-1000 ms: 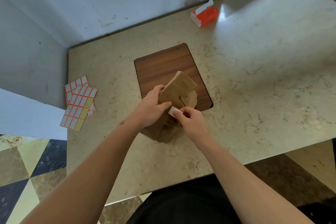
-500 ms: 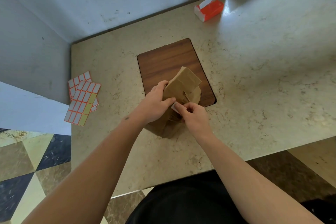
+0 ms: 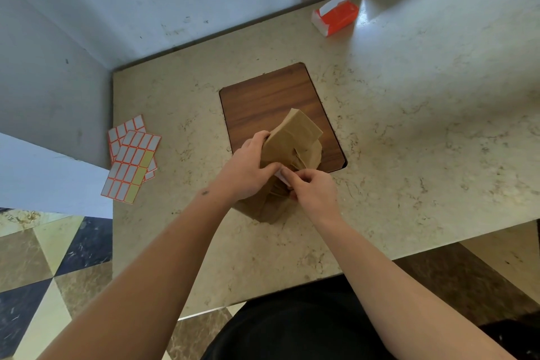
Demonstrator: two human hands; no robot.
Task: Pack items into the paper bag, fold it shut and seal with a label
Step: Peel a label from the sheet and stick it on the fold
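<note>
Now the white label [image 3: 281,177] sits lower on the folded paper bag [image 3: 292,149] than before. Left hand [image 3: 248,171] grips the fold; right hand [image 3: 314,193] pinches the label. Sealing step: next, press it flat.

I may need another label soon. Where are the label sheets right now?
In the head view the label sheets lie at the left edge of the counter, beside the wall, left of the wooden board and the paper bag.
</note>
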